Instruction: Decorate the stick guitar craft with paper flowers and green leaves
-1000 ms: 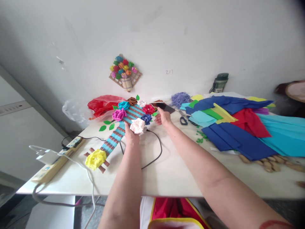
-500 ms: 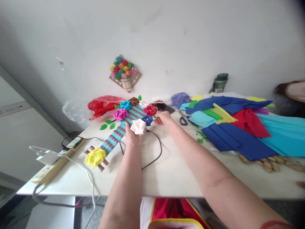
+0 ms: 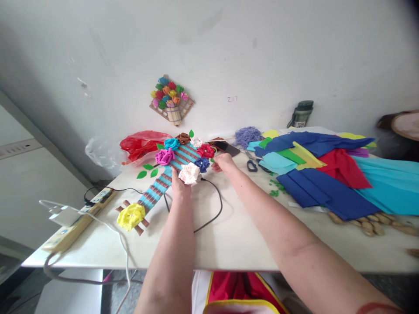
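A guitar-shaped craft (image 3: 156, 192) with blue and brown stripes lies at a slant, decorated with paper flowers. My left hand (image 3: 181, 187) is closed around its edge where the neck meets the body, beside a white paper flower (image 3: 189, 173). At the body's right side, my right hand (image 3: 224, 163) pinches a small green leaf (image 3: 212, 160) next to the dark blue flower (image 3: 202, 164) and the red flower (image 3: 206, 151). Its fingertips are partly hidden. A yellow flower (image 3: 131, 216) covers the craft's head, and loose-looking green leaves (image 3: 148, 167) stick out on the left.
A power strip (image 3: 78, 220) with a white charger and cables lies left. Scissors (image 3: 252, 165), a phone (image 3: 229, 149), purple shredded strips (image 3: 248, 138) and coloured sheets (image 3: 327, 192) are on the right. A green bottle (image 3: 301, 114) stands at the wall. Red plastic bags (image 3: 140, 146) lie behind.
Almost nothing differs. My right hand has shifted very slightly at the craft's right edge; my left hand keeps its hold.
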Available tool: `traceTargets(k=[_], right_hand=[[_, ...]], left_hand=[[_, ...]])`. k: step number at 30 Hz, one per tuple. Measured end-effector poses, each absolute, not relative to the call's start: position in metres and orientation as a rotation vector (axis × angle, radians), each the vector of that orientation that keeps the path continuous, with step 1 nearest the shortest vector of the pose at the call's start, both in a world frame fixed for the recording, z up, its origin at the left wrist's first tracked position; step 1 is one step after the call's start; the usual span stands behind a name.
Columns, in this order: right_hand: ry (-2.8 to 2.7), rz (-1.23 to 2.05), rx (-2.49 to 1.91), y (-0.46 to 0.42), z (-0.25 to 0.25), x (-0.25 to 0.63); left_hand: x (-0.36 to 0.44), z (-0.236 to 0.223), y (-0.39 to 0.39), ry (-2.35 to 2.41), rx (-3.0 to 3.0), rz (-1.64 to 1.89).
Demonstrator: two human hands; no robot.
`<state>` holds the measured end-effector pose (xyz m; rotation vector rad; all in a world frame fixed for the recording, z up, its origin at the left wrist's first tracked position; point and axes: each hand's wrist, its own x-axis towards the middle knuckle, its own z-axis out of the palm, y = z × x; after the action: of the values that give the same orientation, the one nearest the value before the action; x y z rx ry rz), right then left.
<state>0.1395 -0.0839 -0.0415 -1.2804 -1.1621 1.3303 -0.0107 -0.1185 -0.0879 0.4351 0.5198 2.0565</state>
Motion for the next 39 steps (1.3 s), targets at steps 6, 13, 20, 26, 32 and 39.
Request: traceTargets(k=[6, 13, 20, 26, 32, 39], right_hand=[[-1.276, 1.473, -1.138, -0.077, -0.046, 0.152], [-1.395, 1.626, -1.091, -0.066, -0.041, 0.189], [-1.614, 1.707, -1.132, -0.070, -0.038, 0.195], [-1.764, 1.729, -1.091, -0.070, -0.040, 0.192], [-1.730, 1.882, -0.927, -0.073, -0.038, 0.200], [-1.770, 1.860, -1.013, -0.076, -0.035, 0.193]], left_hand=[[-0.013, -0.088, -0.119, 0.553, 0.448, 2.071], [-0.013, -0.083, -0.123, 0.468, 0.440, 1.989], [-0.017, -0.082, -0.127, 0.475, 0.356, 1.884], [-0.018, -0.081, -0.129, 0.484, 0.311, 1.857], [-0.019, -0.081, -0.129, 0.463, 0.345, 1.862], [-0.017, -0.077, -0.131, 0.487, 0.308, 1.870]])
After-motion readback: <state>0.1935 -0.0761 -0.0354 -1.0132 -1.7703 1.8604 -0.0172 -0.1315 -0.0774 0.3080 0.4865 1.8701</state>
